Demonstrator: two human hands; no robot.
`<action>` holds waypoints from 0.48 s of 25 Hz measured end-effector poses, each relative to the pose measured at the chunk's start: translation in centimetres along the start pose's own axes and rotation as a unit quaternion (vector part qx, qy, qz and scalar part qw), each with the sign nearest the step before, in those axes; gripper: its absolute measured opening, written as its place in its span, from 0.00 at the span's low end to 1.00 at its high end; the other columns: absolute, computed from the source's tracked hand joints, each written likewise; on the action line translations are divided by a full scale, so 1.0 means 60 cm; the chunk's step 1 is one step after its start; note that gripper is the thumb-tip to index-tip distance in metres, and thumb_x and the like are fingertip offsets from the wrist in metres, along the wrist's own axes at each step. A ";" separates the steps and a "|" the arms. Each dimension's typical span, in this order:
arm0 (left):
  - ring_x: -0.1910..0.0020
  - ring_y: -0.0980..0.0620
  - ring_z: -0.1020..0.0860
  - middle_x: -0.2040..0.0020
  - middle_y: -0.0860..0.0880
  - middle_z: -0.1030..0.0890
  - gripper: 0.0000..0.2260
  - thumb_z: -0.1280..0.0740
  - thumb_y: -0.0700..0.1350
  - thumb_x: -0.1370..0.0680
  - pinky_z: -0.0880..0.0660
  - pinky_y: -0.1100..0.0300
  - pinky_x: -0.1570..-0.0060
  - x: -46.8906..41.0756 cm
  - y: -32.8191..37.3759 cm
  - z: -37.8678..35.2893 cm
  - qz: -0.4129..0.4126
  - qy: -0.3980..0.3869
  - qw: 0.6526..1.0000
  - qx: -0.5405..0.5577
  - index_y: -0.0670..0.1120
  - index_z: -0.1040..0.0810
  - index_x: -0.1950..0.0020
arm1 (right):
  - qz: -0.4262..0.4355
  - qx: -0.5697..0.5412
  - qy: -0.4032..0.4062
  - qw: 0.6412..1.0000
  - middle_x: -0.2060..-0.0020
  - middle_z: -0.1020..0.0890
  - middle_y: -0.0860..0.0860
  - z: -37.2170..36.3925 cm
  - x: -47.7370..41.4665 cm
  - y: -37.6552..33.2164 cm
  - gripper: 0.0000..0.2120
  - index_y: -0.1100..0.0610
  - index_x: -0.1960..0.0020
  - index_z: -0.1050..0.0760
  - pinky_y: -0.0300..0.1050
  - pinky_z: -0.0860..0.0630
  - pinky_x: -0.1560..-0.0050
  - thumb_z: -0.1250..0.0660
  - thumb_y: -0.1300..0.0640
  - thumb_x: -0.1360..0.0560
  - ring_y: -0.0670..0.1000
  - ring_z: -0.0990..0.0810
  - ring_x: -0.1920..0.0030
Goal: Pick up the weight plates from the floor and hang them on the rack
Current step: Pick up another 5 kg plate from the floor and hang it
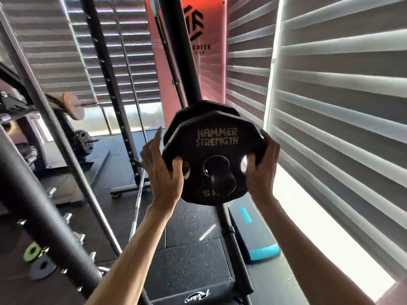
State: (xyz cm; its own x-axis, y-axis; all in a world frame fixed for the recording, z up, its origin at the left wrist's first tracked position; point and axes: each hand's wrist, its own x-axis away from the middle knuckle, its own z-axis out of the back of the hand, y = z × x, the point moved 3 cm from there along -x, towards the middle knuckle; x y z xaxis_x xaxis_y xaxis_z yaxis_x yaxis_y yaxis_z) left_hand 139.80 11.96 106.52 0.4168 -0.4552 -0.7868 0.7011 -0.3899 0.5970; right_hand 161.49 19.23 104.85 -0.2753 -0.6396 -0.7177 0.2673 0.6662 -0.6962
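Note:
A black many-sided weight plate [214,148], marked HAMMER STRENGTH and 5, sits with its centre hole over a black peg [221,178] of the upright rack post [187,62]. My left hand [164,172] grips its left edge, thumb hooked in a grip hole. My right hand [262,164] grips its right edge, thumb on the front face. Behind it another black plate [207,108] hangs on the same peg, mostly hidden.
Window blinds [330,106] close in on the right. A thick black rack beam [44,205] slants across the lower left. A green ring [32,252] and a dark plate [43,268] lie low on the left. A teal-edged step platform [253,236] lies on the floor.

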 end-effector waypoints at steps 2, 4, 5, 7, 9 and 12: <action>0.29 0.51 0.36 0.30 0.47 0.31 0.33 0.41 0.46 0.27 0.45 0.56 0.27 -0.016 -0.024 -0.014 0.008 -0.009 1.000 -0.024 0.48 0.41 0.20 | -0.005 0.011 -0.019 1.000 0.42 0.30 0.48 -0.016 -0.015 0.012 0.30 0.53 0.25 0.36 0.39 0.28 0.43 0.39 0.65 0.26 0.48 0.28 0.41; 0.25 0.52 0.39 0.26 0.49 0.34 0.34 0.42 0.47 0.26 0.47 0.53 0.26 -0.028 -0.039 -0.026 0.029 -0.015 0.999 -0.023 0.51 0.44 0.19 | -0.016 0.013 -0.040 0.999 0.41 0.30 0.46 -0.031 -0.029 0.021 0.30 0.52 0.24 0.38 0.35 0.29 0.43 0.39 0.65 0.25 0.47 0.29 0.40; 0.25 0.52 0.40 0.25 0.49 0.35 0.34 0.42 0.48 0.26 0.47 0.52 0.25 -0.033 -0.044 -0.031 0.034 -0.017 0.999 -0.023 0.51 0.45 0.19 | -0.018 0.015 -0.048 0.999 0.41 0.31 0.45 -0.036 -0.035 0.022 0.31 0.52 0.23 0.39 0.30 0.32 0.44 0.39 0.65 0.24 0.45 0.29 0.41; 0.25 0.53 0.39 0.25 0.50 0.34 0.34 0.42 0.48 0.25 0.45 0.48 0.24 -0.039 -0.053 -0.035 0.032 -0.023 0.999 -0.028 0.53 0.47 0.19 | -0.021 0.019 -0.058 0.998 0.41 0.32 0.44 -0.044 -0.042 0.027 0.31 0.53 0.23 0.40 0.24 0.34 0.47 0.39 0.66 0.24 0.41 0.29 0.43; 0.25 0.52 0.39 0.25 0.49 0.34 0.33 0.41 0.48 0.24 0.45 0.45 0.24 -0.040 -0.056 -0.034 0.029 -0.029 0.999 -0.035 0.53 0.48 0.19 | -0.030 0.021 -0.066 0.997 0.42 0.32 0.45 -0.045 -0.046 0.027 0.31 0.53 0.22 0.40 0.21 0.34 0.51 0.39 0.66 0.24 0.34 0.29 0.46; 0.24 0.50 0.40 0.24 0.47 0.35 0.33 0.41 0.51 0.22 0.45 0.45 0.25 -0.043 -0.061 -0.028 0.038 -0.056 0.996 -0.057 0.51 0.49 0.19 | -0.041 0.023 -0.084 0.995 0.42 0.32 0.47 -0.039 -0.041 0.026 0.32 0.54 0.21 0.44 0.17 0.37 0.53 0.37 0.64 0.22 0.26 0.32 0.47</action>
State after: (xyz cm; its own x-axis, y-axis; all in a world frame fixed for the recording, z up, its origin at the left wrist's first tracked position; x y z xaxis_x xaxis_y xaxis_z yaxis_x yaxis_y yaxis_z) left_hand 137.12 15.95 106.10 0.4089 -0.5690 -0.7135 0.7334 -0.2604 0.6279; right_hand 160.43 22.74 105.58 -0.1398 -0.7490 -0.6476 0.2937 0.5932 -0.7496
